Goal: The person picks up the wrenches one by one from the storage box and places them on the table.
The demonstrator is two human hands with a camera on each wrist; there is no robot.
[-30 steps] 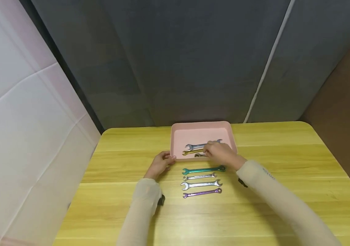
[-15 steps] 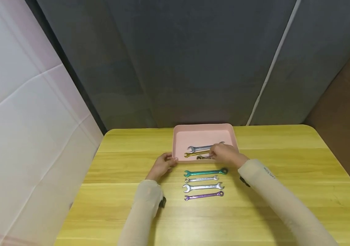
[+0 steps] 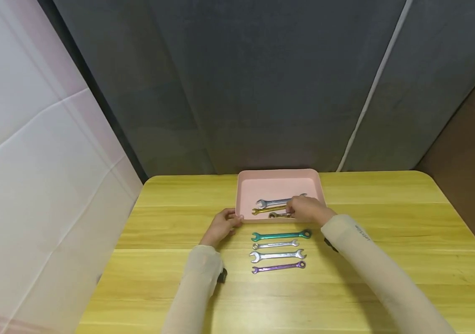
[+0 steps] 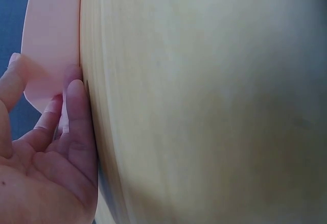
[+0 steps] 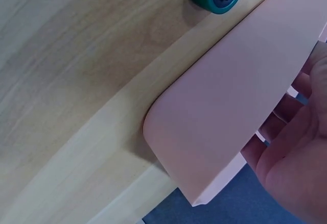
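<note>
A pink tray [image 3: 279, 183] sits at the table's far middle and holds a silver wrench [image 3: 274, 202], a gold wrench [image 3: 266, 210] and a small dark wrench [image 3: 278, 215]. My right hand [image 3: 290, 212] reaches into the tray over their right ends, fingers curled and pinching the small dark wrench. In the right wrist view its fingers [image 5: 296, 147] hang over the tray's wall [image 5: 240, 96]. My left hand [image 3: 230, 220] rests on the table at the tray's near left corner, fingers [image 4: 76, 112] straight and thumb against the tray wall [image 4: 51, 40].
In front of the tray lie a teal wrench [image 3: 281, 235], a short silver wrench [image 3: 275, 244], a longer silver wrench [image 3: 277, 255] and a purple wrench [image 3: 278, 266], in a row on the yellow wooden table [image 3: 387, 232]. Dark fabric walls stand behind.
The view has shifted slightly. My right hand stays over the wrenches in the tray and the small dark wrench has edged a little rightward. The left hand has not moved.
</note>
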